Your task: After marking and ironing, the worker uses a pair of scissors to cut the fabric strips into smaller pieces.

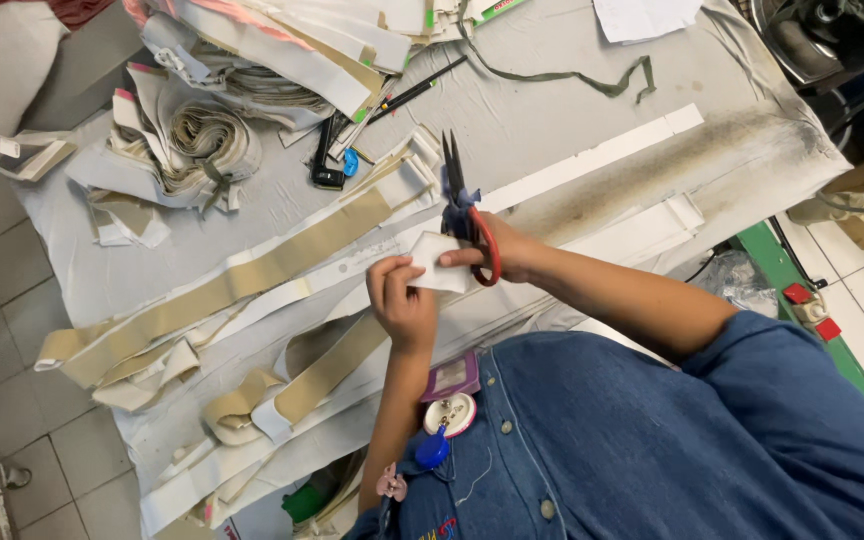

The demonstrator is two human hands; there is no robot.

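Handling judged first: the small white piece (439, 262) pinched between the two hands looks thin, light and limp, probably fabric or interlining rather than paper, though the view is too coarse to be sure. It is likely to fold or droop if gripped at one corner only, so hold is best taken along an edge, near the line where the blades meet it, with the free part kept taut.

Left hand (402, 300): fingers curled, thumb and fingertips closed on the near edge of the white piece; nothing else is touched. The piece is held up off the table, between the two hands.

Right hand (505, 255): closed through the red loops of the scissors (462, 205), fingertips also resting on the far edge of the white piece. The dark blades are pointed away from the body and appear nearly shut; whether the piece is between them cannot be told.

The hands are held close together, joined by the piece.

Around the hands: long tan and white strips (252, 270) are laid across the grey cloth-covered table (552, 120), beyond and to the left-hand side. A heap of folded strips (202, 135) lies further off on that side. A long white strip (592, 160) runs beyond the right hand. A black pen-like tool (417, 92) lies past the blade tips.
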